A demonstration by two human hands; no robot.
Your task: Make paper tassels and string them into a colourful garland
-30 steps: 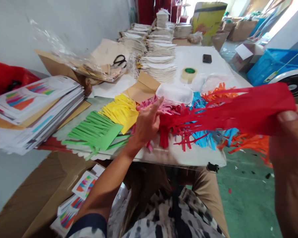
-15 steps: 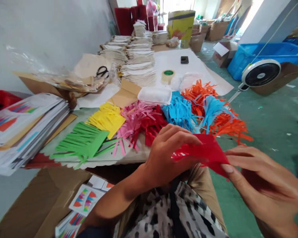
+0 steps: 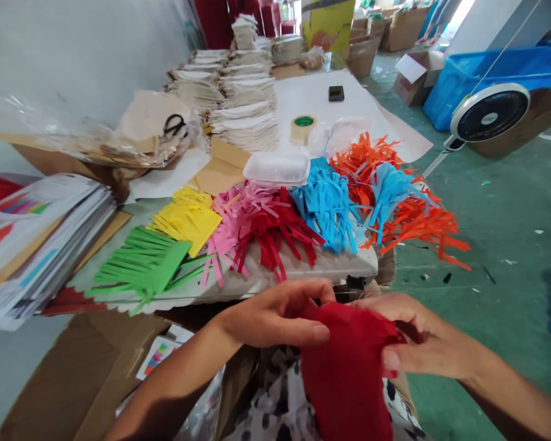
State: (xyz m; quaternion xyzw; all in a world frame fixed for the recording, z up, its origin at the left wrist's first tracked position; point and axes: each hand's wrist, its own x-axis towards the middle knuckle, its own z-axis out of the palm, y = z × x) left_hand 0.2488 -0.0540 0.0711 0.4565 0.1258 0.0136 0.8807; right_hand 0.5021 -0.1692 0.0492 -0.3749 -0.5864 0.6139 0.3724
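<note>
Over my lap hangs a red sheet of tissue paper (image 3: 349, 380), held near its top edge from both sides. My left hand (image 3: 289, 315) pinches it at the upper left with the thumb in front. At the upper right my right hand (image 3: 408, 337) grips the bunched edge between thumb and fingers. Just beyond, along the table's near edge, lie fringed paper bundles: green (image 3: 147, 263), yellow (image 3: 188, 217), pink (image 3: 239, 214), dark red (image 3: 280, 229), light blue (image 3: 326, 205) and orange (image 3: 431, 226).
A clear plastic box (image 3: 275, 168), a tape roll (image 3: 303, 128) and a black phone-like object (image 3: 336, 94) lie farther back. Stacked cloth-like bundles (image 3: 245, 110) line the wall side. Printed sheets (image 3: 41, 233) pile up at left; a white fan (image 3: 491, 116) stands at right.
Both hands have come down and closer together over my lap. The red paper, earlier stretched sideways between them, now hangs downward and shows a broad face. The dark red fringe is less covered.
</note>
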